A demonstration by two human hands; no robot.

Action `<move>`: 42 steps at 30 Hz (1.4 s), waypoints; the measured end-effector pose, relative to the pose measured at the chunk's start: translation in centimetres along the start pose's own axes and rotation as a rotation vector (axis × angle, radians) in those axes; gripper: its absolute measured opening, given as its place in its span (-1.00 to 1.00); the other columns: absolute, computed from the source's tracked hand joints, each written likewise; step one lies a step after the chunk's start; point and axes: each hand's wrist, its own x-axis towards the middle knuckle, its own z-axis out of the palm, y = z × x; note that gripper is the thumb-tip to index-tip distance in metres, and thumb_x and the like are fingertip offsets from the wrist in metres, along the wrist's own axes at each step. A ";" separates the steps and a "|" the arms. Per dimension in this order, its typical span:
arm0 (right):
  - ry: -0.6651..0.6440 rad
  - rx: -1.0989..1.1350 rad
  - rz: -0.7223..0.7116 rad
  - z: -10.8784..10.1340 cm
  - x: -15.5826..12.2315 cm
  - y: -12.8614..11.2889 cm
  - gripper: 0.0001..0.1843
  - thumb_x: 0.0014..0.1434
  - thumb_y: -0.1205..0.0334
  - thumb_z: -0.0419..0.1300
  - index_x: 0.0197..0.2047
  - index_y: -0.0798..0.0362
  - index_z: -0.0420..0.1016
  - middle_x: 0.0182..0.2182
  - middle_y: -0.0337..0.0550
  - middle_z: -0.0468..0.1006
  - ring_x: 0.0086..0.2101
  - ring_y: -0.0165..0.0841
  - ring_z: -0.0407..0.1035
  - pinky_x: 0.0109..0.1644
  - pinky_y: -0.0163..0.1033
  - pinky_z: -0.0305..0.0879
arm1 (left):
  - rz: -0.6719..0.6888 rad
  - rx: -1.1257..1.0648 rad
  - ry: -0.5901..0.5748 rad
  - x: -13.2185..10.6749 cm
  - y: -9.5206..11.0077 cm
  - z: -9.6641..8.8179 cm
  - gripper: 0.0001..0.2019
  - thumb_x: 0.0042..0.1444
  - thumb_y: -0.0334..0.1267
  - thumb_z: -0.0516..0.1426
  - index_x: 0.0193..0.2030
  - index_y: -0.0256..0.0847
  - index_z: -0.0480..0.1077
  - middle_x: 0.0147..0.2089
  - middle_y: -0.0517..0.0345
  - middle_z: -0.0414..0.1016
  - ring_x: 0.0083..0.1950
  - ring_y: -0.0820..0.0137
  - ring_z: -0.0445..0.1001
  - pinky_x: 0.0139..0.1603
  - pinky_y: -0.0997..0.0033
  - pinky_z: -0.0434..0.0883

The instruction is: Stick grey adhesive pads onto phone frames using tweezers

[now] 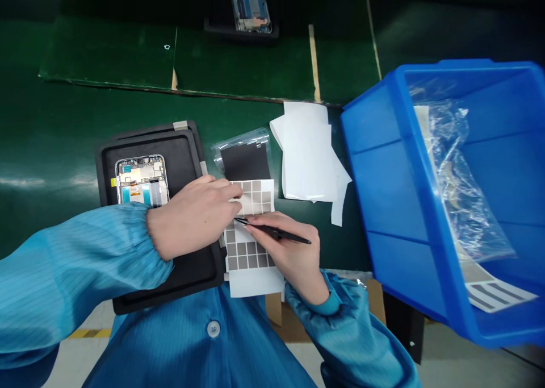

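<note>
My right hand [298,251] is closed around a pair of black tweezers [283,234], whose tips point left at a sheet of grey square stickers [249,257]. The curled fingers of my left hand [196,215] are on the upper left part of that sheet, close to the tweezer tips; what lies under the fingertips is hidden. Below my left forearm sits a black tray [183,161] holding an opened phone [142,178] with its circuit board showing. My left sleeve covers the phone's lower end.
Behind the sticker sheet lies a clear bag with a dark sheet [244,158]. White papers [306,155] are piled to its right. A blue bin [383,189] at the right contains plastic wrap [464,189] and a sticker strip [496,291]. Another opened phone [251,7] stands on the raised green shelf [238,64].
</note>
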 end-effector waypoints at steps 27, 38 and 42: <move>-0.038 0.135 0.036 4.8 1.8 -7.3 -0.80 -0.03 0.34 0.49 -0.30 -0.10 0.69 -0.34 -0.20 0.73 -0.31 -0.22 0.65 -0.23 -0.20 0.66 | -0.374 -0.846 0.366 -10.9 -1.9 -1.4 -0.91 0.21 -0.33 0.19 -0.29 -0.11 0.53 -0.25 0.27 0.56 -0.20 0.46 0.50 -0.19 0.45 0.42; 0.000 0.141 0.047 7.9 2.3 -7.9 -0.86 -0.01 0.34 0.48 -0.37 -0.08 0.67 -0.41 -0.22 0.72 -0.38 -0.27 0.63 -0.31 -0.26 0.60 | -0.421 -0.818 0.454 -13.9 -3.1 -0.7 -0.86 0.24 -0.27 0.18 -0.10 -0.07 0.53 -0.14 0.23 0.56 -0.23 0.47 0.49 -0.16 0.42 0.47; 0.069 0.082 0.082 8.4 2.6 -7.4 -0.89 0.02 0.27 0.48 -0.34 -0.08 0.67 -0.39 -0.19 0.72 -0.37 -0.25 0.63 -0.34 -0.24 0.59 | -0.536 -0.640 0.580 -15.3 -3.9 -0.2 -0.71 0.27 -0.19 0.15 0.12 -0.07 0.43 -0.08 0.14 0.53 -0.18 0.39 0.48 -0.15 0.35 0.49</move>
